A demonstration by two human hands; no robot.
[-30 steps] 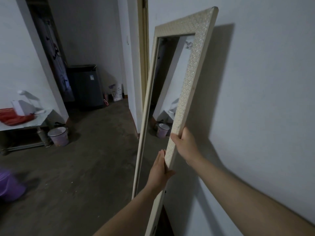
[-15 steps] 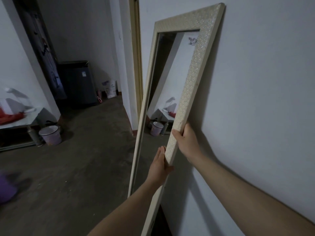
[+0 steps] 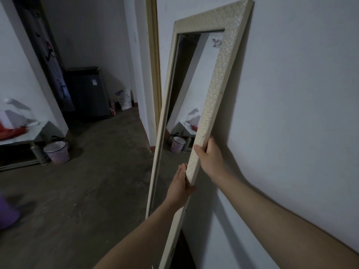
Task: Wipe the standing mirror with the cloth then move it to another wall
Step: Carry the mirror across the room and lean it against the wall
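Observation:
A tall standing mirror (image 3: 219,74) with a cream patterned frame leans with its top right corner against the white wall (image 3: 291,94) on my right. My right hand (image 3: 208,158) grips the frame's right edge about halfway up, thumb on the front. Just below it, my left hand (image 3: 179,188) holds the same edge from the glass side, fingers flat along the frame. The glass reflects a table and a bucket. No cloth is in view.
A doorway with a yellow frame (image 3: 154,74) stands just left of the mirror. Further back sit a dark washing machine (image 3: 87,92) and a white bag (image 3: 124,100). A low table (image 3: 21,136) and a purple bucket (image 3: 57,152) are at left. A purple object (image 3: 7,214) lies at the left edge.
The mirror's top has swung right and closer to the wall, turning its face more toward me. Both hands keep the same grip on the frame's right edge.

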